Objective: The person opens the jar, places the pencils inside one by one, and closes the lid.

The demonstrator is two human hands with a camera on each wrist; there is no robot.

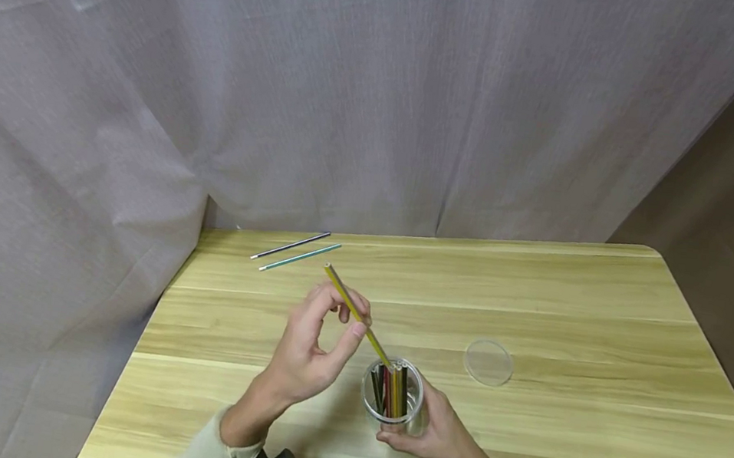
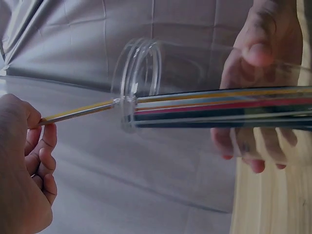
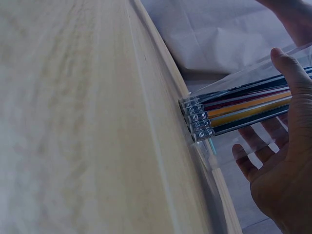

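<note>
My left hand [image 1: 312, 353] pinches a yellow pencil [image 1: 379, 346] between thumb and fingers. The pencil slants, its lower end at the mouth of a clear jar [image 2: 141, 66]. Around the jar's side, my right hand [image 1: 444, 436] curls its fingers and thumb. Inside stand several pencils [image 3: 248, 109] in dark, red, orange and yellow colours. In the right wrist view their metal-banded ends gather at the jar's bottom, close to the table. Whether the yellow pencil's tip is inside the rim is hard to tell.
A round clear lid [image 1: 488, 363] lies on the wooden table [image 1: 603, 337], right of the jar. Toward the back left lie a dark blue pencil [image 1: 291, 245] and a teal pencil [image 1: 300, 257], side by side. A grey curtain [image 1: 355, 104] hangs behind the table's far edge.
</note>
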